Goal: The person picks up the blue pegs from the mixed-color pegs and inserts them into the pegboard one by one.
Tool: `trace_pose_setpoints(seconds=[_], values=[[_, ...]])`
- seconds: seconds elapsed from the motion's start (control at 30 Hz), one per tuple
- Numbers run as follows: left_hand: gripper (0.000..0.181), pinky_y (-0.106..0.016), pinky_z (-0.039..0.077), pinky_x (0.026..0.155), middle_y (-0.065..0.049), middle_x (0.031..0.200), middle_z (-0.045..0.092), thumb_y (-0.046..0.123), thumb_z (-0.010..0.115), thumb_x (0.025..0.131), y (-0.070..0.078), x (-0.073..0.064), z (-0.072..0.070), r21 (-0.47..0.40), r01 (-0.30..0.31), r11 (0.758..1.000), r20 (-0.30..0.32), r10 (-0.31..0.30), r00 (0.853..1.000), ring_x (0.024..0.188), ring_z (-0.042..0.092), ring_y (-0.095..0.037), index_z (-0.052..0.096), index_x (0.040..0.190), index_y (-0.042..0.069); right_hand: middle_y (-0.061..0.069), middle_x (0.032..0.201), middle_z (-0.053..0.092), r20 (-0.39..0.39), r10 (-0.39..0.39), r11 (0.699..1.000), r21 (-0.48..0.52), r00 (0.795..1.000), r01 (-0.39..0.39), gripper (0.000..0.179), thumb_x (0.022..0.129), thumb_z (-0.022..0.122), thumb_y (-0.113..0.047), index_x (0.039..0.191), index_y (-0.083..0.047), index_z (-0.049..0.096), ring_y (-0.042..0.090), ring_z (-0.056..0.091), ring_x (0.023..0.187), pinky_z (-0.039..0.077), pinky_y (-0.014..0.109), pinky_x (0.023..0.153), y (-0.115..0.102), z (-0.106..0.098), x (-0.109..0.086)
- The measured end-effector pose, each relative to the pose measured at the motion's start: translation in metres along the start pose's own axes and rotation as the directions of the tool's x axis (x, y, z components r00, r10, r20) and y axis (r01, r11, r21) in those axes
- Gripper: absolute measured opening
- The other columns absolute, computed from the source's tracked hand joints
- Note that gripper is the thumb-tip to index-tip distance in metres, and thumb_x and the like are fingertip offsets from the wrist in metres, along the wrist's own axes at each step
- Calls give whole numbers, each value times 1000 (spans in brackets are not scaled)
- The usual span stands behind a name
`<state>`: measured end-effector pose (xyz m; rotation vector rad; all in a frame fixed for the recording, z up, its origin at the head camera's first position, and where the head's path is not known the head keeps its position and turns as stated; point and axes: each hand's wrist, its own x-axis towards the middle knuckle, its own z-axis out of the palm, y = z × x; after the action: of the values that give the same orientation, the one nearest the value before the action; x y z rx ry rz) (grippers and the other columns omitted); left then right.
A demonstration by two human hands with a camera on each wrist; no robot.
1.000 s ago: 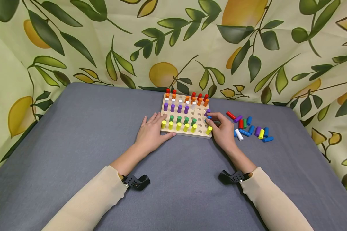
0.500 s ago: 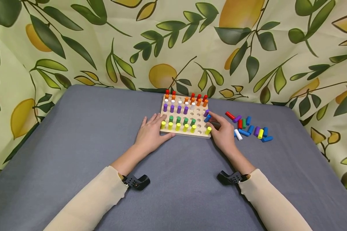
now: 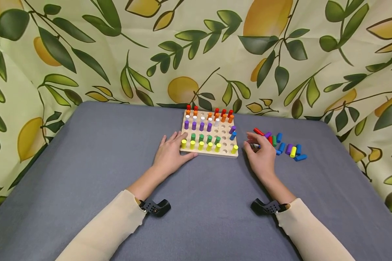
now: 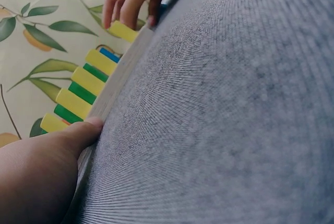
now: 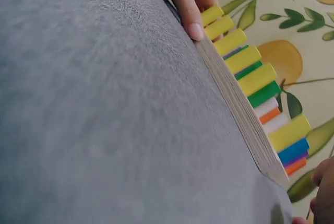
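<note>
A wooden pegboard [image 3: 212,153] carries upright rows of red, orange, white, purple, green and yellow pegs. One blue peg [image 3: 233,136] stands at its right side, between a purple peg [image 3: 232,129] and a yellow peg [image 3: 235,149]. My left hand [image 3: 170,152] rests against the board's left front corner with fingers extended. Its thumb [image 4: 83,132] presses the front edge in the left wrist view. Just right of the board, my right hand [image 3: 262,156] hovers with loosely bent fingers and nothing visible in them. It partly covers the near side of the loose pegs.
Loose pegs lie on the grey cloth right of the board, among them a red peg [image 3: 258,132], a yellow peg [image 3: 293,152] and a blue peg [image 3: 301,157]. A curtain [image 3: 183,54] printed with lemons and leaves hangs behind the table [image 3: 202,203].
My right hand has let go of the blue peg, which now stands in the board, and has moved right toward the loose pegs. The left hand stays on the board.
</note>
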<state>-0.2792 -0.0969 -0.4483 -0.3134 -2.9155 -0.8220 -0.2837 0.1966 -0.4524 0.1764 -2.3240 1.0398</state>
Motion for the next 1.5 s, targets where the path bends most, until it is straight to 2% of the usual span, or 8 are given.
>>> trace_pose_setpoints(seconds=[0.2,0.37,0.53,0.67,0.77,0.93,1.33,1.5], values=[[85,-58,14,128,-18,157,44,57,75,85,0,1,0,-8,2,1000,-4,-2,1000,152,36,-32,47,152,11,21,100,73,-95,-30,999,-46,995,26,31,83,77,0,114,-1,73,34,70,84,39,-1,65,11,-15,-3],[86,-58,14,128,-18,158,44,58,74,85,0,1,-1,-6,8,1000,-1,-8,1000,153,35,-32,47,152,12,18,102,73,-143,0,997,-74,990,-11,33,81,79,1,113,-3,73,33,68,84,37,1,67,18,-23,-5],[85,-58,14,128,-18,158,44,58,74,85,-1,0,0,2,12,1000,-1,-12,1000,152,35,-32,47,152,12,16,105,72,-60,19,985,-171,998,-29,38,81,79,-2,118,-5,72,33,67,89,39,20,68,21,-25,-6],[85,-59,14,128,-18,158,43,58,73,86,-2,0,0,7,8,1000,4,-8,1000,152,35,-32,46,152,12,15,107,72,21,-8,965,-263,1000,13,39,84,78,-4,122,-7,70,32,67,88,46,39,65,20,-24,-7],[85,-59,13,128,-17,158,43,58,73,86,-2,0,-1,10,14,1000,7,-14,1000,153,35,-32,46,152,12,15,108,71,58,-21,951,-307,998,38,37,87,76,-7,123,-8,69,31,68,86,51,48,63,19,-23,-8],[85,-58,13,128,-17,158,44,58,74,85,-3,-1,-3,1,19,1000,1,-19,1000,152,35,-32,47,152,13,15,106,73,89,-16,937,-345,996,46,35,90,74,-11,124,-8,69,32,69,84,53,50,62,17,-22,-8],[84,-58,15,128,-16,155,48,57,76,83,-1,-3,1,-19,9,1000,-6,-9,1000,151,38,-32,50,150,14,19,103,72,88,17,924,-381,996,18,31,92,71,-14,120,-1,70,38,65,85,52,53,67,19,-26,-8],[83,-58,15,128,-16,154,50,58,77,82,0,-3,2,-16,6,1000,-15,-7,1000,150,39,-32,51,149,15,18,93,68,97,54,911,-413,994,-10,31,93,70,-20,117,-1,70,33,62,75,48,44,56,19,-28,-9]])
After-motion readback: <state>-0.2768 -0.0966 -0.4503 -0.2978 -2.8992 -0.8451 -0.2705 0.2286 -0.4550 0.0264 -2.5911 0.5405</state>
